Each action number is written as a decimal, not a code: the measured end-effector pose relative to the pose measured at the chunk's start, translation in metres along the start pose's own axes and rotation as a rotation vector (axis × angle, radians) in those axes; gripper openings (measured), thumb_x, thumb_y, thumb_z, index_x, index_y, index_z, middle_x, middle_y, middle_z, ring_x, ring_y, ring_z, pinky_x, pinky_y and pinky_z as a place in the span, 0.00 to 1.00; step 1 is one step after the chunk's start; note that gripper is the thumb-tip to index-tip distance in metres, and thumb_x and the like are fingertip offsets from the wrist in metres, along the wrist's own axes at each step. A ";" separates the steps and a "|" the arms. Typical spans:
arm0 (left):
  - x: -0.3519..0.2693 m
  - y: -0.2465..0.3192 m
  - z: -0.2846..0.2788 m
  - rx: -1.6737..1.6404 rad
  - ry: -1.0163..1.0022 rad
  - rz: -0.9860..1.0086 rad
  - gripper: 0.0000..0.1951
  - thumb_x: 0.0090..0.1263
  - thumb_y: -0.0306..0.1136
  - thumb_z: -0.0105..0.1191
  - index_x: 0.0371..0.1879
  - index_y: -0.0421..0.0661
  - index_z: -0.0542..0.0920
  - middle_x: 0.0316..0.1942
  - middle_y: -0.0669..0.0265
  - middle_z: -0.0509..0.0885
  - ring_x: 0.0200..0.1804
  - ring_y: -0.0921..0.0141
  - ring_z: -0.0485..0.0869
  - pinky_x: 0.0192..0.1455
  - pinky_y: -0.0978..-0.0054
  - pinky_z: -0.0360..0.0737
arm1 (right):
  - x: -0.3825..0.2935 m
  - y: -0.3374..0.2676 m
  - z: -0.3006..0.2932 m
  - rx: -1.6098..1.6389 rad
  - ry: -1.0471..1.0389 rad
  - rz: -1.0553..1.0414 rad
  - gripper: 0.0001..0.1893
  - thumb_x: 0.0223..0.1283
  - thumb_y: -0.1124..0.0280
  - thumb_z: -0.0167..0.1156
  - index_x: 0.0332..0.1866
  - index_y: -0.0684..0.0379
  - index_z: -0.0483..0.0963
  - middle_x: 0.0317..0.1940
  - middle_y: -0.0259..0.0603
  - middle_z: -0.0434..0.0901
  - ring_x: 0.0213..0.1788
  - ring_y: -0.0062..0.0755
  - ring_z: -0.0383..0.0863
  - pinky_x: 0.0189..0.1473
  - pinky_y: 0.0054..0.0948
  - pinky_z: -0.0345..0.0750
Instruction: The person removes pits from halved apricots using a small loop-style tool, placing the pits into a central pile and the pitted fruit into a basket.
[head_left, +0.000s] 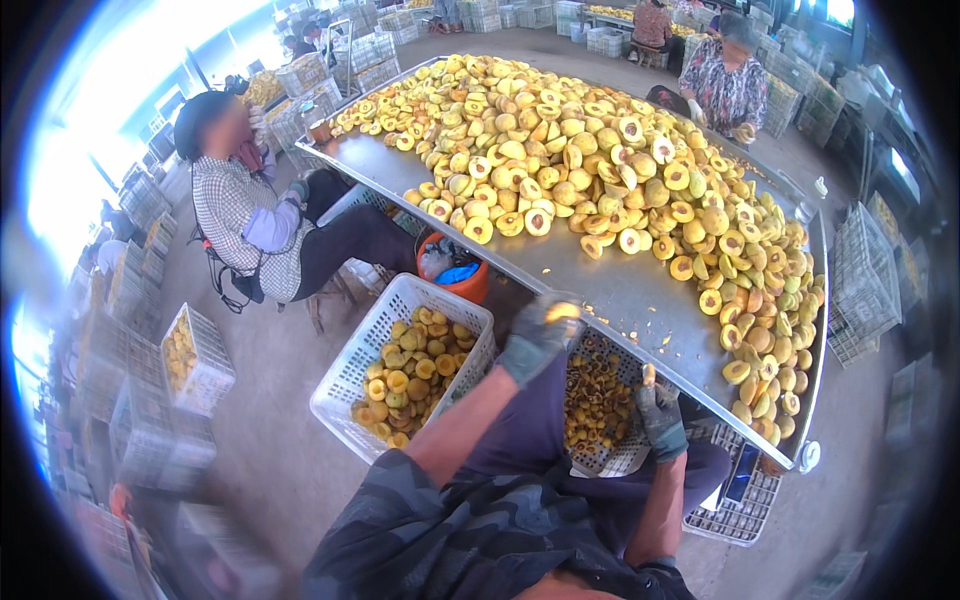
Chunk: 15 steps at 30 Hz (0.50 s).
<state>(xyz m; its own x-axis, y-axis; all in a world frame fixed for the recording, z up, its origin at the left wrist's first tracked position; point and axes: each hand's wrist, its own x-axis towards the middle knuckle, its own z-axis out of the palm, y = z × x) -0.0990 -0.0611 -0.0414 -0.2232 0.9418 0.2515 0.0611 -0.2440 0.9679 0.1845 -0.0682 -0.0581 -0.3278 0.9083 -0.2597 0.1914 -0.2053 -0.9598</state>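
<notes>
A large heap of halved yellow fruit, peaches by their look (525, 135), lies on a metal-topped table (622, 292). My left hand (544, 330), in a dark grey glove and blurred, holds a yellow fruit piece (562, 311) at the table's near edge. My right hand (660, 412), gloved alike, is raised over the right side of a crate of brown pits and scraps (600, 405); its fingers are closed on a small thing with a brownish tip (649, 373), too small to name. A white plastic crate (401, 289) with hollowed fruit halves (412, 367) stands left of my left arm.
An orange bucket (472, 289) with plastic bags stands under the table edge. A person (247, 202) sits at the left, another (724, 82) at the table's far side. Another crate of fruit (184, 352) stands on the floor at left; an upturned crate (739, 510) bears a phone-like object.
</notes>
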 end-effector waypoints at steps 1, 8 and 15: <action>-0.004 0.010 -0.022 -0.112 0.035 -0.086 0.18 0.68 0.33 0.60 0.55 0.41 0.78 0.43 0.64 0.85 0.40 0.73 0.84 0.42 0.77 0.83 | 0.003 0.005 0.000 -0.099 0.021 -0.078 0.18 0.73 0.55 0.57 0.34 0.60 0.75 0.19 0.30 0.72 0.20 0.20 0.70 0.23 0.25 0.67; -0.075 -0.074 -0.246 1.271 0.037 -0.241 0.23 0.59 0.46 0.65 0.50 0.45 0.83 0.47 0.53 0.87 0.50 0.52 0.84 0.57 0.57 0.79 | 0.018 0.031 0.002 -0.533 0.048 -0.199 0.14 0.67 0.62 0.62 0.40 0.65 0.79 0.23 0.43 0.77 0.27 0.31 0.75 0.32 0.35 0.73; -0.029 -0.070 -0.219 1.019 0.216 -0.017 0.13 0.70 0.40 0.58 0.46 0.44 0.84 0.42 0.55 0.88 0.46 0.55 0.86 0.50 0.63 0.82 | 0.057 0.030 -0.007 -0.181 0.232 -0.266 0.10 0.69 0.68 0.60 0.39 0.66 0.78 0.22 0.31 0.73 0.27 0.17 0.69 0.28 0.27 0.69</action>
<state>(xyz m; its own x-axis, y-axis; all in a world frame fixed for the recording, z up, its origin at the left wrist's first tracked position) -0.3102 -0.1219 -0.1156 -0.3952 0.8572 0.3302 0.8264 0.1748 0.5353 0.1782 -0.0201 -0.1004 -0.1745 0.9836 0.0463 0.2944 0.0969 -0.9508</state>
